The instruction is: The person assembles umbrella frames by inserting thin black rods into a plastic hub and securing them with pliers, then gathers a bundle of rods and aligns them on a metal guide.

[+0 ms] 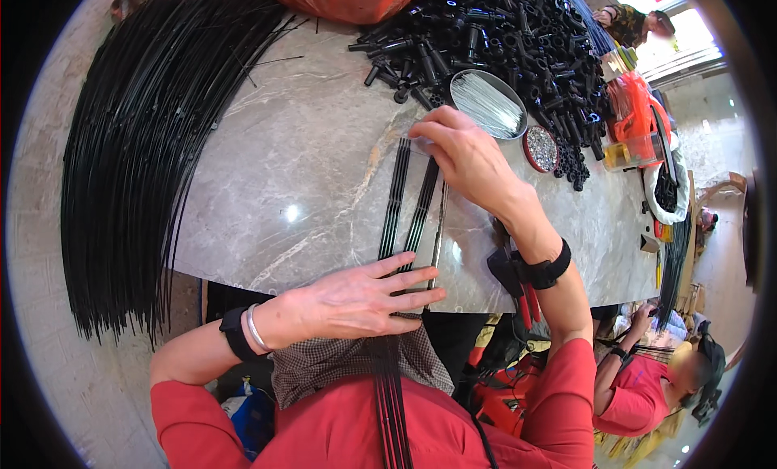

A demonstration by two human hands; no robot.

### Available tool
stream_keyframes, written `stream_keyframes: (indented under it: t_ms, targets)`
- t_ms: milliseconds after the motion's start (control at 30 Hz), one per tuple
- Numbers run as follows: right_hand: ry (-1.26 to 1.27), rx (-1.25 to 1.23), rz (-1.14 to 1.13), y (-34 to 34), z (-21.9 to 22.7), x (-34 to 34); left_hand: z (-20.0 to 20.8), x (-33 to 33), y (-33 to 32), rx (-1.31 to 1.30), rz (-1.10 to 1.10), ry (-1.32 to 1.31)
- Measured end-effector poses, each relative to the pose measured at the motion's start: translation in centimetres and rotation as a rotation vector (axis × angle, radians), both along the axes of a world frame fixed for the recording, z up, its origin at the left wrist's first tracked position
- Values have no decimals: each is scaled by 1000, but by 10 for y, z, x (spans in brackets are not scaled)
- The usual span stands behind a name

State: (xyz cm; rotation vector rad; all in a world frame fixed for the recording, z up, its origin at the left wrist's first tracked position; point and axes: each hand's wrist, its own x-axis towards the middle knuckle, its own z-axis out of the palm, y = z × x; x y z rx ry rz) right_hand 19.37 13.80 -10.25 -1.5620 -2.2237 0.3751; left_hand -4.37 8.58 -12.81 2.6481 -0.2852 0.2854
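Two flat groups of thin black rods [394, 202] lie side by side on the table and run back toward my lap. My left hand [364, 295] rests flat across them at the table's front edge, fingers stretched out and spread. At the far ends of the rods is my right hand [469, 157], its fingers bent and drawn together. Whatever its fingertips pinch is too small or hidden to make out. Just beyond that hand stands a round metal dish of thin clear strips [488, 105]. Beside it sits a small red-rimmed dish of tiny silvery pieces [541, 149].
A thick bundle of long black rods [137, 161] hangs over the table's left side. Black tubular parts [518, 40] are heaped at the back, beside a red bag [348, 0]. Red-handled pliers [524, 295] lie at the front edge. Two other people work at the right.
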Motion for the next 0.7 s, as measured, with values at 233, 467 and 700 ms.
stream_keyframes:
  t_ms: [233, 467, 700]
  targets:
    - [-133, 66, 44, -4, -1, 0, 0, -1, -1, -5, 13, 35]
    - [-164, 104, 97, -7, 1, -4, 6, 0, -1, 40, -2, 91]
    - [-45, 58, 94, -6, -6, 8, 10, 4, -2, 82, 32, 113]
